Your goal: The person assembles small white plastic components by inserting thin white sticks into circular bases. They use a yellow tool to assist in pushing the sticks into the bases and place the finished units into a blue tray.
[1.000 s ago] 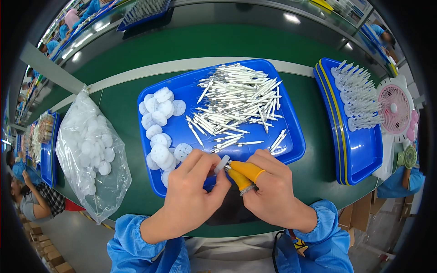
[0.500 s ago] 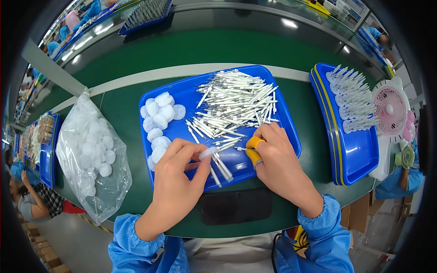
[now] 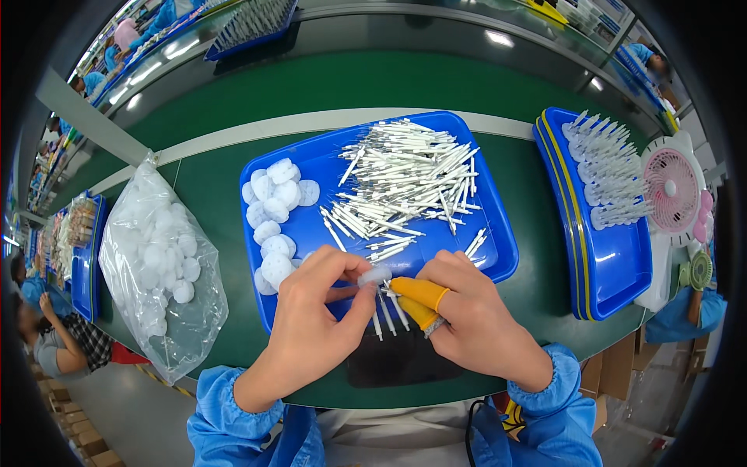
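Observation:
My left hand (image 3: 315, 315) pinches a small white round pad (image 3: 374, 274) between thumb and forefinger over the near edge of a blue tray (image 3: 498, 233). My right hand (image 3: 467, 315), with orange finger cots on two fingers, holds a thin white stick (image 3: 381, 300) against that pad; a few more sticks hang below the fingers. In the tray lies a heap of white sticks (image 3: 408, 179) at the back right and a cluster of white round pads (image 3: 272, 214) on the left.
A clear plastic bag of white pads (image 3: 159, 261) lies left of the tray on the green table. A stack of blue trays (image 3: 599, 249) with finished white pieces stands at right, beside a pink fan (image 3: 673, 191). A black mat (image 3: 401, 362) lies under my hands. Other workers sit far left.
Both hands have drawn back from inside the tray toward its near edge and come together. My left hand now holds a pad against the stick in my right hand.

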A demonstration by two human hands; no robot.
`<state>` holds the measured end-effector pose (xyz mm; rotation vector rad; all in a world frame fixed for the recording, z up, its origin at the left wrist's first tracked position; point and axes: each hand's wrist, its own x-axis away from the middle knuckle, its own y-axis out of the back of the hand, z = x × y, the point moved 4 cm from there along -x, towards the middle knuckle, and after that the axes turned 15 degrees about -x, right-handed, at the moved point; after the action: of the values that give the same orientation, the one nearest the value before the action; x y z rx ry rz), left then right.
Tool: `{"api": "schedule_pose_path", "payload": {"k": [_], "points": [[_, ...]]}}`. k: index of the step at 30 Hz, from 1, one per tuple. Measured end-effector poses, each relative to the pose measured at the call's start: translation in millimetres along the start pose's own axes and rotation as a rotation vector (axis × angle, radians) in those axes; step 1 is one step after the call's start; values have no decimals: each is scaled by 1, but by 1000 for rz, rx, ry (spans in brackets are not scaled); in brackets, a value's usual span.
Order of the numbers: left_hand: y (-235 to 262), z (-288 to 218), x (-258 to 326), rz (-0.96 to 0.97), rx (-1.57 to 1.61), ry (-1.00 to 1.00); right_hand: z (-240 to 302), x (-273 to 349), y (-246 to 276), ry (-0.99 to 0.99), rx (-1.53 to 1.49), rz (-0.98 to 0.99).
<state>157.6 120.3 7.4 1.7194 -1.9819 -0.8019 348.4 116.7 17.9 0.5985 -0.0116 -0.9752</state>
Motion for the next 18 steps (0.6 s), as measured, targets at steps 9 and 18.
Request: {"api": "schedule_pose_path", "payload": {"k": [9, 18], "points": [[-2, 0, 1, -10, -19, 29, -4, -4, 1, 14, 102, -81], [-2, 2, 0, -53, -46, 11, -4, 1, 2, -13, 69, -158]]}}
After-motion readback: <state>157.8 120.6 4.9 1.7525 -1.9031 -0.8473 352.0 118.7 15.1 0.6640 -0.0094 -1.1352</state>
